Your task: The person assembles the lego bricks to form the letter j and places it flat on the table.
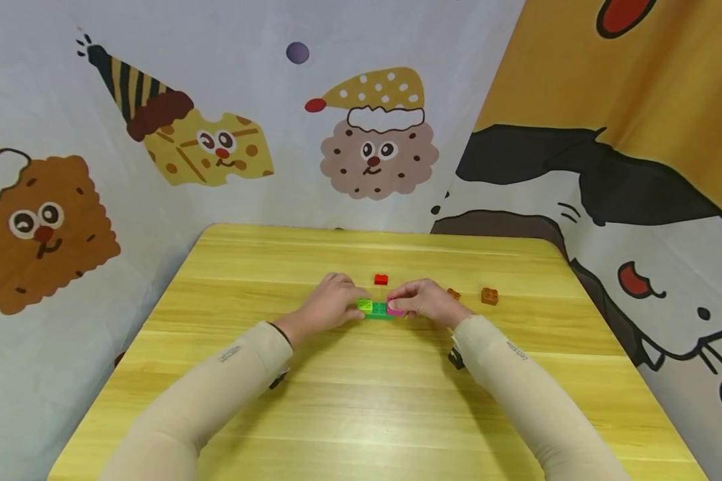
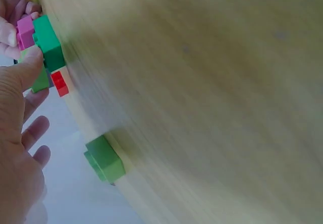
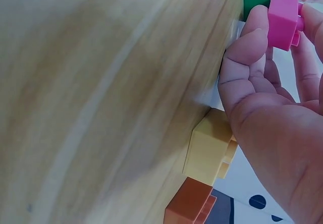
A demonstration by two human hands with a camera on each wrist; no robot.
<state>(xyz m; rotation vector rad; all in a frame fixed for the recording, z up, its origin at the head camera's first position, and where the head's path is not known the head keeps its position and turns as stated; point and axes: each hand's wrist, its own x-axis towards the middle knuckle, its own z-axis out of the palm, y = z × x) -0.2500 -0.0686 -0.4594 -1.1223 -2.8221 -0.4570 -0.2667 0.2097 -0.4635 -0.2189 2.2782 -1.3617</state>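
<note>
A green brick (image 1: 380, 309) lies mid-table with a lime brick (image 1: 364, 305) on its left end and a pink brick (image 1: 395, 308) at its right end. My left hand (image 1: 329, 304) pinches the lime brick between thumb and fingers; the left wrist view shows the thumb against the lime brick (image 2: 40, 80), beside the green brick (image 2: 49, 43). With thumb and fingers my right hand (image 1: 427, 300) grips the pink brick, also seen as the pink brick (image 3: 283, 18) in the right wrist view. Whether the pink brick is pressed fully down, I cannot tell.
Beyond the hands lies a red brick (image 1: 382, 279). To the right is an orange-brown brick (image 1: 490, 296), with another (image 1: 454, 293) partly behind my right hand. The left wrist view has a separate green brick (image 2: 105, 158); the right wrist view, a tan brick (image 3: 208, 146).
</note>
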